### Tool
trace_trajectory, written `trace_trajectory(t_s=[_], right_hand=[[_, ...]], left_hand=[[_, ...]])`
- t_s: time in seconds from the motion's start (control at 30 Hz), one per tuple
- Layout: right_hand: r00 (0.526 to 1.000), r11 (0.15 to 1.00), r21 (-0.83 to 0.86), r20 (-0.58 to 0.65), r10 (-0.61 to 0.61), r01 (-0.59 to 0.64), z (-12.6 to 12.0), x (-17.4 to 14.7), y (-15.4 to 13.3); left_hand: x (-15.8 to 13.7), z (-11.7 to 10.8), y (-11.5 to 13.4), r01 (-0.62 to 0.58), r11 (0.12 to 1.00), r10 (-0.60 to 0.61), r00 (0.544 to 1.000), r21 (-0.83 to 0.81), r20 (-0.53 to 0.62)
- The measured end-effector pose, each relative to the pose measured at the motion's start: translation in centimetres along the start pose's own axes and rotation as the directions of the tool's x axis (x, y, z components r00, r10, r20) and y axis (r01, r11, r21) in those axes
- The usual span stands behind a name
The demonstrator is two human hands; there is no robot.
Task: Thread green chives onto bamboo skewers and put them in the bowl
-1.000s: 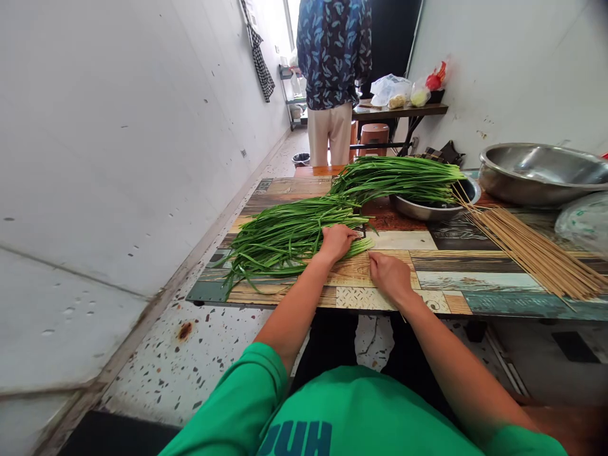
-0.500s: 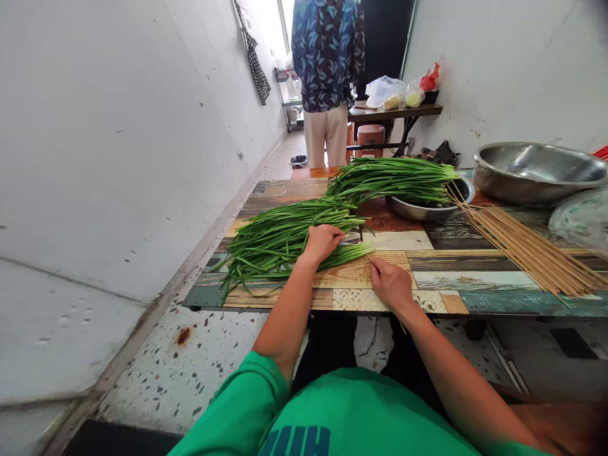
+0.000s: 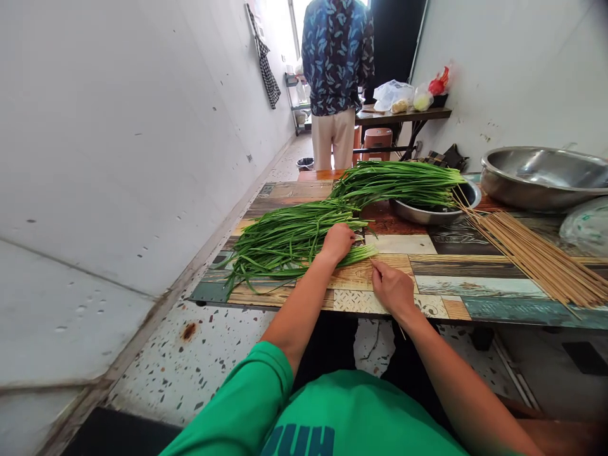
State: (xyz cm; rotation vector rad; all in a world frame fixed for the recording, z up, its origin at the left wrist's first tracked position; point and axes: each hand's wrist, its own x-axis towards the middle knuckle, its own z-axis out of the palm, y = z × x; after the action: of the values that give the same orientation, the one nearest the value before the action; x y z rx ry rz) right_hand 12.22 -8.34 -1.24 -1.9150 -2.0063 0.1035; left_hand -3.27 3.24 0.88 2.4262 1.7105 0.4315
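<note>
Long garlic chives (image 3: 280, 237) lie in a loose pile on the patterned table, their pale stem ends pointing right. My left hand (image 3: 339, 242) rests at the stem ends with fingers closed; a pale stem end shows just past the fingertips, which are partly hidden. In front of it lies a small row of chives (image 3: 358, 254). My right hand (image 3: 393, 288) is closed around a thin bamboo skewer (image 3: 403, 332), whose tip is close to the ends of that row. Whether the tip touches a stem I cannot tell.
More chives (image 3: 399, 180) lie across a small metal bowl (image 3: 427, 216). Many bamboo skewers (image 3: 536, 253) fan out at right, by a large steel basin (image 3: 546, 180) and a plastic bag (image 3: 586, 225). A person (image 3: 337, 82) stands beyond, beside another table (image 3: 403, 116).
My left hand has slid right along the chives toward their stem ends. My right hand keeps the skewer in nearly the same place. The view has shifted slightly.
</note>
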Motion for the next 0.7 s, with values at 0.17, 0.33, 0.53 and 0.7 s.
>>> trace_trajectory(t_s=[0.17, 0.33, 0.53, 0.7], right_hand=[[1.0, 0.999, 0.037, 0.016, 0.024, -0.025, -0.1, 0.1, 0.2], [0.999, 0.999, 0.02, 0.044, 0.023, -0.024, -0.4, 0.2, 0.0], [0.996, 0.998, 0.013, 0.075, 0.055, -0.057, -0.7, 0.4, -0.1], [0.995, 0.999, 0.014, 0.085, 0.048, -0.05, -0.9, 0.4, -0.1]], left_hand=[[-0.4, -0.1, 0.0, 0.02, 1.0, -0.02, 1.0, 0.001, -0.02], [-0.1, 0.5, 0.2, 0.018, 0.999, -0.02, 0.999, -0.051, -0.036], [0.0, 0.8, 0.4, 0.001, 0.993, -0.006, 0.999, -0.115, -0.039], [0.2, 1.1, 0.5, 0.059, 0.991, -0.065, 0.997, -0.119, -0.04]])
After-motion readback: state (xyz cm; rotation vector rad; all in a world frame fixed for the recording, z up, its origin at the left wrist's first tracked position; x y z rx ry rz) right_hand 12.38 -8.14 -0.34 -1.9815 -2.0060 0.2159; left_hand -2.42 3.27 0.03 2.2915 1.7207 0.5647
